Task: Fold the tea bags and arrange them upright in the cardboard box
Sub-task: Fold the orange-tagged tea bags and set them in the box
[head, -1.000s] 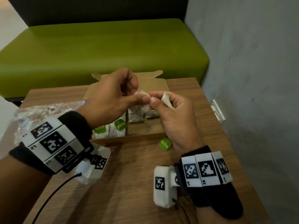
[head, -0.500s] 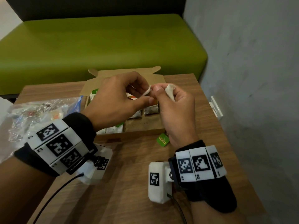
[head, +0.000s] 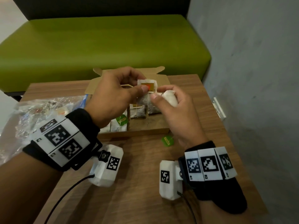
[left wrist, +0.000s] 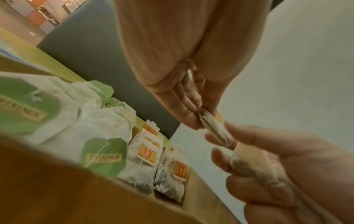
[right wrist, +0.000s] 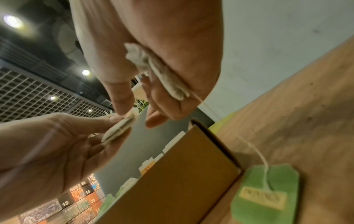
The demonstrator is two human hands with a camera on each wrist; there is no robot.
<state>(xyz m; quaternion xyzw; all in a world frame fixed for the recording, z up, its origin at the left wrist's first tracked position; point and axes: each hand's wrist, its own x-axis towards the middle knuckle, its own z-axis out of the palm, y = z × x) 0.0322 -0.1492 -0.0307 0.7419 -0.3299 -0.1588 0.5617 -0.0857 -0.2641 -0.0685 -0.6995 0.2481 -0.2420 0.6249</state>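
Above the open cardboard box, my left hand pinches a folded tea bag with an orange tag between thumb and fingers. The same folded tea bag shows edge-on from the left wrist. My right hand touches that bag's lower right edge with thumb and forefinger. Its other fingers curl round a second white tea bag, tucked in the palm. That bag's string runs down to a green tag lying on the table. Green-tagged bags and orange-tagged bags stand upright in the box.
A clear plastic bag with more items lies on the wooden table at the left. A green bench stands behind the table. A grey wall with a white fitting runs along the right.
The bag between my hands has been folded, and its orange tag now faces up in my left hand. Both hands stay together over the box.
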